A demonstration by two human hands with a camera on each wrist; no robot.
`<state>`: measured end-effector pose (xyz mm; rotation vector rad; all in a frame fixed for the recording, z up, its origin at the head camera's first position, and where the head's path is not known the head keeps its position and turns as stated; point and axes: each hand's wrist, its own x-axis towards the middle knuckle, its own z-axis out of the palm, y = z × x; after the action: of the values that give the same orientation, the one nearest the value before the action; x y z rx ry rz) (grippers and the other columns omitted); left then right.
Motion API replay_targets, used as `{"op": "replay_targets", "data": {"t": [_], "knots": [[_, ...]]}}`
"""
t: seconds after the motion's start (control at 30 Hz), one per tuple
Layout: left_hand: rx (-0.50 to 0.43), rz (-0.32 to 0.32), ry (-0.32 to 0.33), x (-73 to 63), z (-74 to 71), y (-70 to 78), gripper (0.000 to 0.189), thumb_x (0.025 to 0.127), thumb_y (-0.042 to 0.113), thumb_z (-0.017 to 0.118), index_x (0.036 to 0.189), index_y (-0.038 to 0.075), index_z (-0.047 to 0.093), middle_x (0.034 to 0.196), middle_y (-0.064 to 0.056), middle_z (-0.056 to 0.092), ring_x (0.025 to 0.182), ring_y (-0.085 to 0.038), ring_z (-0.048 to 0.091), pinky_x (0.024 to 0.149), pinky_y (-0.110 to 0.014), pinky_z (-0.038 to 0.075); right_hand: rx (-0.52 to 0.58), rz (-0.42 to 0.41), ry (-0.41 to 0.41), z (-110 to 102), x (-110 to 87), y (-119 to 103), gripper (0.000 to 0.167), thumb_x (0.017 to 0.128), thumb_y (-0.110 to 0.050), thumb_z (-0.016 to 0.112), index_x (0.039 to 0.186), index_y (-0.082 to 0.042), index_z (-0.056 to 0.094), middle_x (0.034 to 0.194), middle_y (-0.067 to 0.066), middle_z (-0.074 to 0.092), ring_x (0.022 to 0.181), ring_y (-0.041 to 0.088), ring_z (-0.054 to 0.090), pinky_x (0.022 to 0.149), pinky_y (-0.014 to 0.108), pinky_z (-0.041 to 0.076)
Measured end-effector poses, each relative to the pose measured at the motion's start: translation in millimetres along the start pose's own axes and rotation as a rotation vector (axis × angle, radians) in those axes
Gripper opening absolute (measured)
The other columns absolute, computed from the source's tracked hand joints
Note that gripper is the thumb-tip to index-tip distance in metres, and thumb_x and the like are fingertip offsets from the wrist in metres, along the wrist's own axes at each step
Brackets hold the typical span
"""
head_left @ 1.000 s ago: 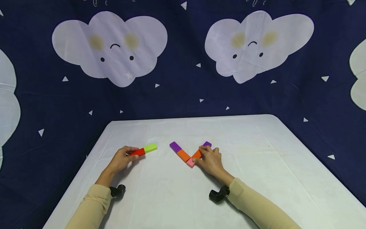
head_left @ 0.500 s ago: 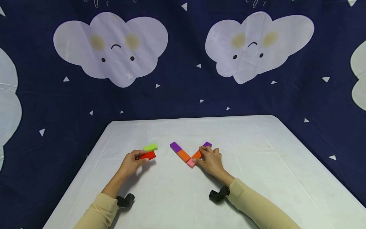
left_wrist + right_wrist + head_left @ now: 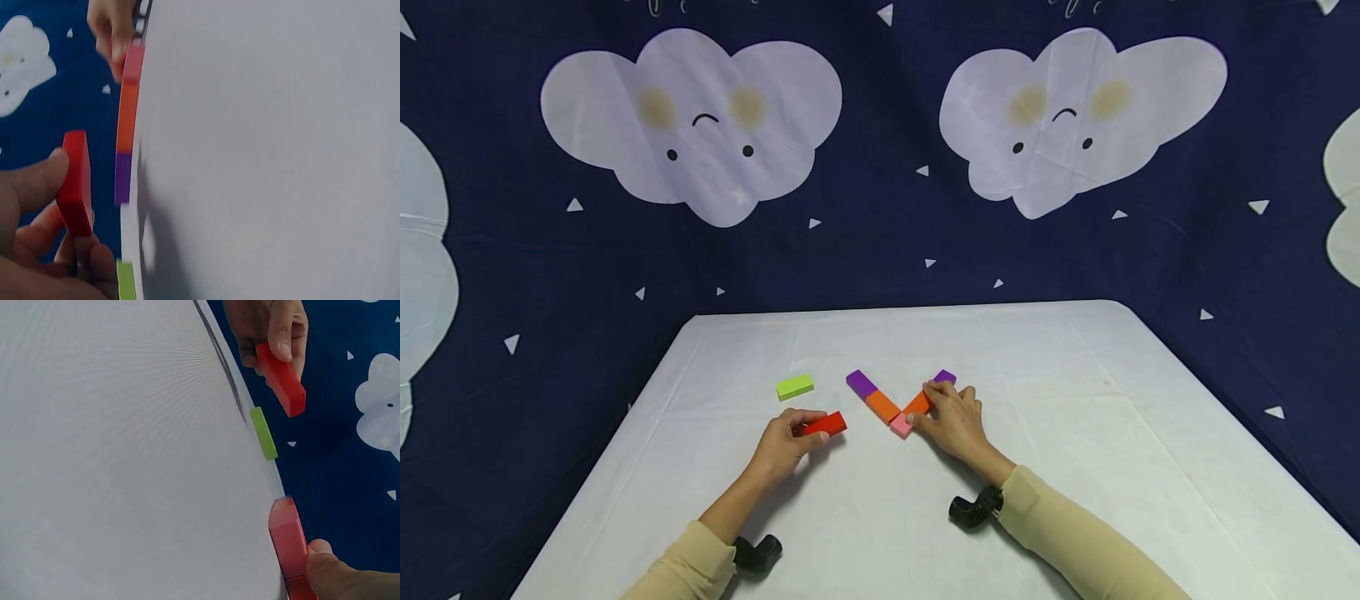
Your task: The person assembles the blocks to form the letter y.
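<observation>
My left hand (image 3: 785, 443) pinches a red block (image 3: 827, 424) between thumb and fingers, held above the white table. In the left wrist view the thumb presses one broad side of the red block (image 3: 77, 184). A V of blocks lies at the middle: a purple block (image 3: 861, 384) and an orange block (image 3: 882, 407) form the left arm, a pink block (image 3: 901, 425) the point. My right hand (image 3: 957, 421) grips the right arm of the V, its thumb at the pink block and fingers at the second orange block (image 3: 917, 403). Beyond the fingers shows another purple block (image 3: 945, 377).
A lime green block (image 3: 795, 387) lies alone on the white table (image 3: 1075, 417), left of the V and beyond my left hand. Behind the table's far edge hangs a dark blue cloth (image 3: 880, 167) with clouds. Black wrist cameras (image 3: 974, 509) sit at both cuffs.
My left hand has lifted the red block away from beside the lime green block and carried it right and nearer to me. My right hand has stayed in place on the V.
</observation>
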<state>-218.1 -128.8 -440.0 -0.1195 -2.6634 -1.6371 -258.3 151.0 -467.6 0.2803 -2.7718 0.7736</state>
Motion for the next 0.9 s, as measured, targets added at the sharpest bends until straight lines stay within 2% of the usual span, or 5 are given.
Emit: {"op": "replay_targets", "data": {"t": [0.2,0.47,0.73,0.9], "knots": [[0.008,0.004,0.012,-4.8,21.7,7.0,0.031,0.079,0.005,0.072,0.109,0.002,0.068,0.099,-0.013,0.059,0.085,-0.018,0.052,0.069,-0.023,0.042,-0.003,0.001,0.0,-0.7,-0.2,-0.4,0.065,0.078,-0.044,0.072,0.129,-0.007,0.058,0.131,0.006,0.055,0.095,0.029,0.04,0.077,0.037,0.027],[0.042,0.016,0.028,-9.5,43.7,12.2,0.03,0.078,0.007,0.073,0.107,0.0,0.068,0.097,-0.014,0.058,0.085,-0.018,0.05,0.07,-0.023,0.04,-0.01,-0.004,0.005,-0.4,-0.7,0.0,0.064,0.078,-0.044,0.072,0.129,-0.008,0.058,0.131,0.005,0.055,0.095,0.029,0.04,0.076,0.037,0.027],[0.064,0.05,0.058,-12.3,59.4,12.8,0.03,0.076,0.008,0.074,0.105,0.001,0.069,0.093,-0.012,0.058,0.082,-0.017,0.049,0.069,-0.021,0.037,-0.002,-0.003,0.005,-0.8,-0.4,-0.8,0.066,0.078,-0.044,0.072,0.129,-0.007,0.058,0.131,0.006,0.055,0.095,0.029,0.04,0.077,0.037,0.027],[0.094,0.1,0.055,-12.6,66.5,13.5,0.031,0.074,0.009,0.076,0.103,0.001,0.069,0.092,-0.012,0.059,0.083,-0.017,0.048,0.07,-0.022,0.036,0.0,0.001,0.004,0.2,-0.3,-0.4,0.066,0.078,-0.045,0.072,0.129,-0.007,0.057,0.131,0.005,0.055,0.095,0.029,0.04,0.077,0.037,0.027]]}}
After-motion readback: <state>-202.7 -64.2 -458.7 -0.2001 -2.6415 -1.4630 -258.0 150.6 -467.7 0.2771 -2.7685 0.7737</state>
